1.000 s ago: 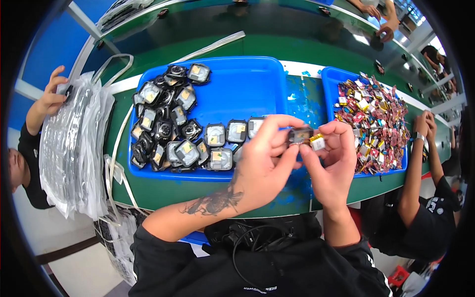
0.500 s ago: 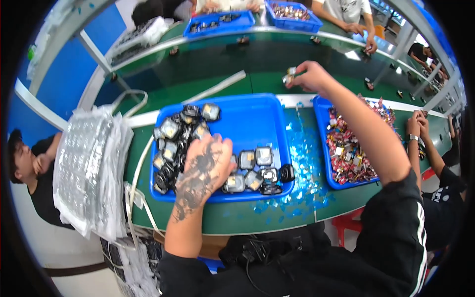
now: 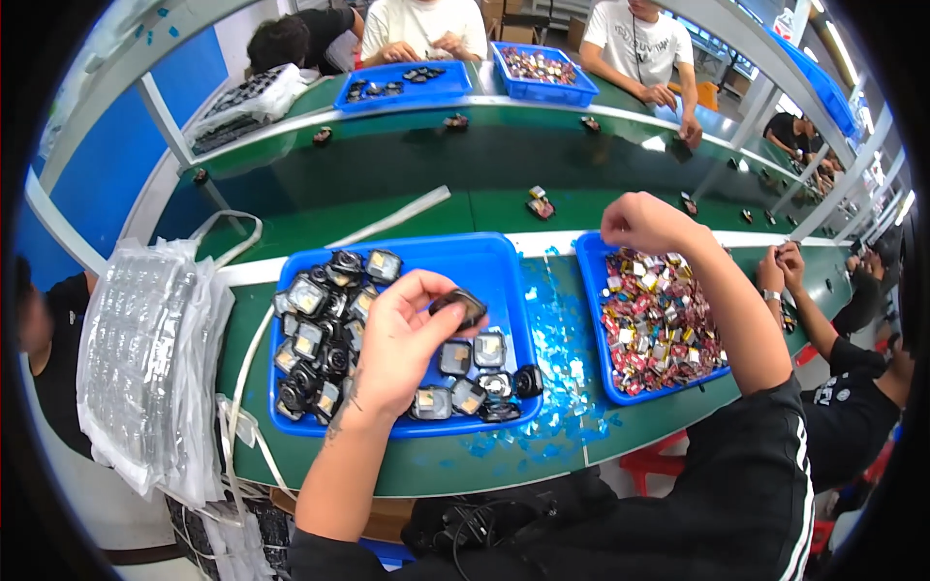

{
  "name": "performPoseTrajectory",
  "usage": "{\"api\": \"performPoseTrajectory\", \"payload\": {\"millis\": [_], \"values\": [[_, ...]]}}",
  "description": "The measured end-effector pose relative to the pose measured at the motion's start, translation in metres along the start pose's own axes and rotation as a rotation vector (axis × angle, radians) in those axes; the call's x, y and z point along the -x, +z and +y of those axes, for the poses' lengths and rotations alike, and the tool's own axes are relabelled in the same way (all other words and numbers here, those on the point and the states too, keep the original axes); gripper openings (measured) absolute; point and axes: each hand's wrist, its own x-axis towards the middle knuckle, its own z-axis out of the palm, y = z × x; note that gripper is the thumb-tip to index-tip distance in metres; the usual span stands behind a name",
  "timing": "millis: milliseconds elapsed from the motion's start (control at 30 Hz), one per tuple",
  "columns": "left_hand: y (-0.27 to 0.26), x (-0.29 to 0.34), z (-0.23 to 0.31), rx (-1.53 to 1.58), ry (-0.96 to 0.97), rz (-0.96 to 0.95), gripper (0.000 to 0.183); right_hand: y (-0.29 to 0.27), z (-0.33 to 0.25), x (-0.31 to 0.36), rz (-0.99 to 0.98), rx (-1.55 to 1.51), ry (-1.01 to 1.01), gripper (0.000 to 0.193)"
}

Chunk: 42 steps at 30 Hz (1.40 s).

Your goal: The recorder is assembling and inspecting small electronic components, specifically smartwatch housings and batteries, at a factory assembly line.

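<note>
My left hand (image 3: 402,339) is closed, pinching a small black square housing (image 3: 459,309) between thumb and fingers over the left blue tray (image 3: 455,254). In that tray, black-rimmed housings with clear square faces (image 3: 307,295) are heaped at the left, and several more lie at the lower right. My right hand (image 3: 651,225) hangs above the far edge of the right blue tray (image 3: 610,373), its fingers curled with nothing visible in them. Small red, silver and yellow parts (image 3: 664,324) fill that tray. One small part with a silver-yellow top (image 3: 540,203) lies on the green conveyor belt, left of my right hand.
Blue film scraps (image 3: 557,387) litter the green table between the trays. Stacked clear plastic trays (image 3: 145,363) stand at the left. Small parts are spaced along the belt (image 3: 387,160). Across it, people work by two blue trays (image 3: 407,89). Another person's hands (image 3: 783,266) are at the right.
My right hand has let go of the small part on the belt and drawn back toward the right tray. My left hand has lifted a housing out of the heap. The view has shifted.
</note>
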Motion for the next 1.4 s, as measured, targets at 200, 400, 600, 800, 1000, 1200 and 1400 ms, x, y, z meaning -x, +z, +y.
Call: {"api": "performPoseTrajectory", "payload": {"millis": [200,400,600,800,1000,1200,1400], "values": [[0.022,0.003,-0.008,0.129,-0.186,0.064,0.020,0.041,-0.009,0.034,-0.011,0.201,-0.153,0.026],[0.029,0.008,-0.018,0.138,-0.193,0.029,0.028,0.029,-0.009,0.057,0.234,-0.075,-0.085,0.019],[0.036,0.013,-0.019,0.032,-0.202,-0.041,0.034,0.035,-0.038,0.108,0.562,-0.720,0.067,0.025],[0.045,0.018,-0.033,-0.332,-0.064,-0.207,0.021,0.078,-0.096,0.127,0.455,-1.535,-0.165,0.046],[0.057,0.018,-0.041,-0.176,-0.148,-0.336,0.018,0.102,-0.115,0.116,0.344,-1.571,-0.255,0.046],[0.052,0.018,-0.044,-0.030,-0.230,-0.306,0.010,0.106,-0.117,0.112,0.291,-1.560,-0.246,0.045],[0.053,0.020,-0.048,-0.264,-0.035,-0.078,0.012,0.114,-0.124,0.121,0.652,-0.818,-0.517,0.046]]}}
